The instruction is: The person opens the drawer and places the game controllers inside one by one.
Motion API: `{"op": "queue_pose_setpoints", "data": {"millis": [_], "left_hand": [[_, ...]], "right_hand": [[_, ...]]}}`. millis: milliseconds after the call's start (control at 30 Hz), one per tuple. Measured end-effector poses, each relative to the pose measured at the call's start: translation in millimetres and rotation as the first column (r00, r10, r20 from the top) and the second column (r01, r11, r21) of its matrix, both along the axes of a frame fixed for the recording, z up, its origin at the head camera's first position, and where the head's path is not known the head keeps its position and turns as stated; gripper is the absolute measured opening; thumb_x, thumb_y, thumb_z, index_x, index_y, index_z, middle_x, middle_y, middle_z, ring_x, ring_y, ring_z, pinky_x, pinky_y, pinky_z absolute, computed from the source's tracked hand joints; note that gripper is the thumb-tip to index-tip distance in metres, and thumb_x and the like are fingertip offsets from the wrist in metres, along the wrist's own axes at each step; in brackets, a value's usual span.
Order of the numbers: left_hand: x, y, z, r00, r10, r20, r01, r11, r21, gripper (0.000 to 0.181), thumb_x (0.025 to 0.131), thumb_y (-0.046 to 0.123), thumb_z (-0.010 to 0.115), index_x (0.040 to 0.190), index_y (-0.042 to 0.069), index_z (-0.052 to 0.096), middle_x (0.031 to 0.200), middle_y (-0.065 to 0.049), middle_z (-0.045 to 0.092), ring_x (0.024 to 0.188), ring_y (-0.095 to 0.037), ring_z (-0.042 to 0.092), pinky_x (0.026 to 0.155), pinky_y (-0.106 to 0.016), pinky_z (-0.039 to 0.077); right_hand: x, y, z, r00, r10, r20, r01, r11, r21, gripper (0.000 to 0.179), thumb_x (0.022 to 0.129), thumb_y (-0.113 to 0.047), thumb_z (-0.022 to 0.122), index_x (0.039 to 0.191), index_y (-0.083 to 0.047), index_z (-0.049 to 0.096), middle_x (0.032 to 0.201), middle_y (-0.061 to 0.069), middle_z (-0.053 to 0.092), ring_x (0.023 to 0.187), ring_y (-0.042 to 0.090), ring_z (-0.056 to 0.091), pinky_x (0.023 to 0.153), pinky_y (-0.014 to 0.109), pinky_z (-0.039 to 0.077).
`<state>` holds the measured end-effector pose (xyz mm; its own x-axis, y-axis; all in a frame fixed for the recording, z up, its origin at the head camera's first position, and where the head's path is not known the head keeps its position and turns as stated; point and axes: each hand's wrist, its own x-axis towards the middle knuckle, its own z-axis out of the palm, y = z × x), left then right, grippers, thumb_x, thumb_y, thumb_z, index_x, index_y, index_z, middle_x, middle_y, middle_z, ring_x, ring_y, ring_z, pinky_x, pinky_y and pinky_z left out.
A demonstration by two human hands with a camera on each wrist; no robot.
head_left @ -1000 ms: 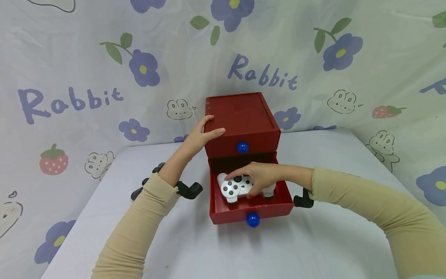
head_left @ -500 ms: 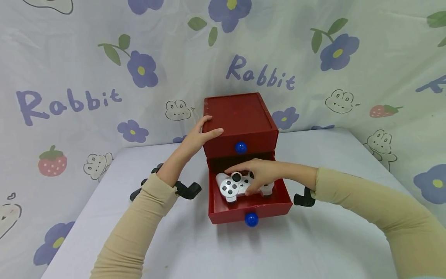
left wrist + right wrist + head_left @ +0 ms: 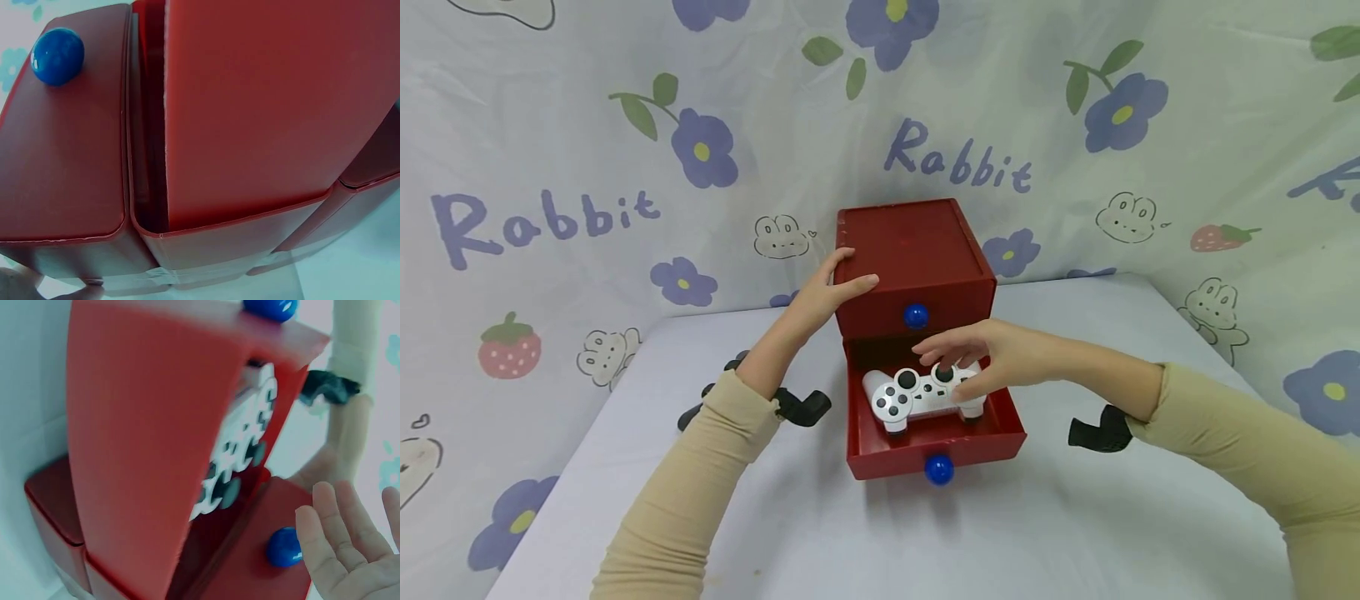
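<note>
A white game controller (image 3: 928, 400) with black buttons and sticks lies in the pulled-out drawer (image 3: 940, 454) of a red cabinet (image 3: 913, 246). My right hand (image 3: 1000, 354) hovers over the controller's right part, fingers spread and holding nothing; in the right wrist view its fingers (image 3: 340, 515) show beside the upper drawer's blue knob (image 3: 284, 547). My left hand (image 3: 820, 296) rests on the cabinet's top left edge, thumb on the top. Only a bit of that hand (image 3: 19, 284) shows in the left wrist view, low in the corner.
The drawer juts forward over the white tabletop (image 3: 820, 533), its own blue knob (image 3: 939, 469) in front. A closed red compartment (image 3: 378, 156) sits below it. A dark object (image 3: 688, 417) lies partly hidden behind the left forearm. A printed curtain (image 3: 587, 150) hangs behind.
My right hand has come off the controller, rising and moving right. The controller stays in the drawer. My left hand keeps its place on the cabinet.
</note>
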<state>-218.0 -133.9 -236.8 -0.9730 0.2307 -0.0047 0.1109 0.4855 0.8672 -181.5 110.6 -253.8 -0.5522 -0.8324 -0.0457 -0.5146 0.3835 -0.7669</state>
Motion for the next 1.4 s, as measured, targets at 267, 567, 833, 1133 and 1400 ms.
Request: {"op": "queue_pose_setpoints", "data": {"millis": [267, 567, 833, 1133, 1400], "left_hand": [[-13.5, -5.6, -11.1, 1.000, 0.002, -0.001, -0.001, 1.000, 0.009, 0.067, 0.077, 0.043, 0.052, 0.131, 0.025, 0.017, 0.134, -0.001, 0.016, 0.121, -0.020, 0.015, 0.093, -0.048, 0.022], [-26.1, -11.6, -23.9, 1.000, 0.018, -0.013, -0.018, 1.000, 0.000, 0.072, 0.070, 0.054, 0.053, 0.129, 0.031, 0.019, 0.131, 0.001, 0.020, 0.118, -0.018, 0.019, 0.091, -0.047, 0.025], [-26.2, -10.8, -24.0, 1.000, 0.016, -0.020, -0.016, 1.000, -0.005, 0.071, 0.070, 0.054, 0.053, 0.129, 0.031, 0.019, 0.132, 0.002, 0.018, 0.120, -0.018, 0.017, 0.092, -0.047, 0.024], [-7.4, -2.2, -5.2, 1.000, 0.007, 0.003, -0.007, 1.000, 0.000, 0.064, 0.078, 0.042, 0.050, 0.130, 0.024, 0.018, 0.133, -0.003, 0.018, 0.120, -0.021, 0.017, 0.093, -0.047, 0.022], [-1.0, -0.9, -0.3, 1.000, 0.014, 0.010, -0.014, 1.000, 0.005, 0.063, 0.080, 0.037, 0.049, 0.131, 0.021, 0.016, 0.133, -0.004, 0.018, 0.120, -0.021, 0.016, 0.093, -0.046, 0.023]], "right_hand": [[28.0, 15, -4.2, 0.990, 0.043, 0.137, -0.029, 0.994, -0.102, 0.045, 0.077, -0.015, 0.058, 0.120, -0.014, 0.043, 0.105, 0.008, 0.053, 0.090, 0.021, 0.055, 0.072, 0.027, 0.046], [57.6, 19, -36.7, 0.943, 0.036, 0.331, 0.037, 0.977, -0.210, 0.041, 0.079, -0.013, 0.056, 0.118, -0.005, 0.045, 0.097, 0.015, 0.057, 0.076, 0.021, 0.058, 0.060, 0.037, 0.048], [72.6, 8, -71.5, 0.890, -0.094, 0.446, 0.143, 0.987, -0.077, 0.045, 0.077, -0.021, 0.059, 0.119, -0.018, 0.044, 0.096, 0.005, 0.057, 0.075, 0.022, 0.057, 0.054, 0.033, 0.048], [78.9, -8, -106.5, 0.964, -0.176, 0.201, 0.209, 0.964, -0.163, 0.040, 0.076, -0.026, 0.059, 0.115, -0.023, 0.047, 0.093, 0.001, 0.054, 0.075, 0.015, 0.055, 0.059, 0.025, 0.048], [78.6, -14, -119.1, 0.951, -0.284, 0.120, 0.305, 0.922, -0.239, 0.031, 0.076, -0.031, 0.058, 0.106, -0.021, 0.056, 0.093, -0.003, 0.059, 0.075, 0.008, 0.054, 0.063, 0.022, 0.047]]}}
